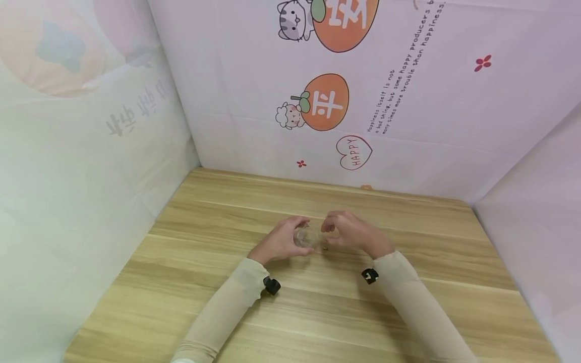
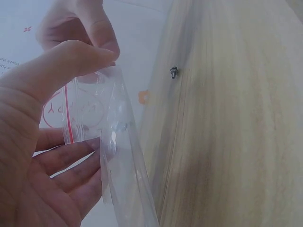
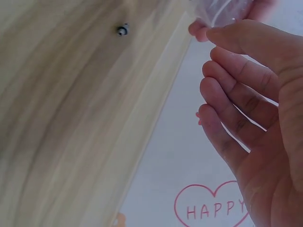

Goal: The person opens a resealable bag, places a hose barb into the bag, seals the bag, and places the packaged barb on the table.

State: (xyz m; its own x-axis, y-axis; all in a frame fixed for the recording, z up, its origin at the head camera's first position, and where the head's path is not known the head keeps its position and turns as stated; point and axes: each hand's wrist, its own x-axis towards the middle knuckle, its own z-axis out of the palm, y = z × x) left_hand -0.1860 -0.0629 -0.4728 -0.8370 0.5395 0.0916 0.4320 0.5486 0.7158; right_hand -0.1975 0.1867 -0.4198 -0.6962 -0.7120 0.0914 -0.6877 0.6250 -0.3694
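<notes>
My left hand grips a clear zip-lock bag with a red line along its seal; thumb and fingers hold its mouth apart. Through the plastic a small greyish shape shows. To the right of the bag, my right hand hovers with fingers loosely bent and a gap between thumb and fingertips, nothing visible between them. In the right wrist view its thumb tip overlaps the bag's edge. A small dark metal screw lies on the table, just below the right hand's fingers in the head view.
The wood-grain table meets a white printed cloth wall a short way beyond the hands. Cloth also hangs along the left side and the right side. A black wrist device sits at the left cuff.
</notes>
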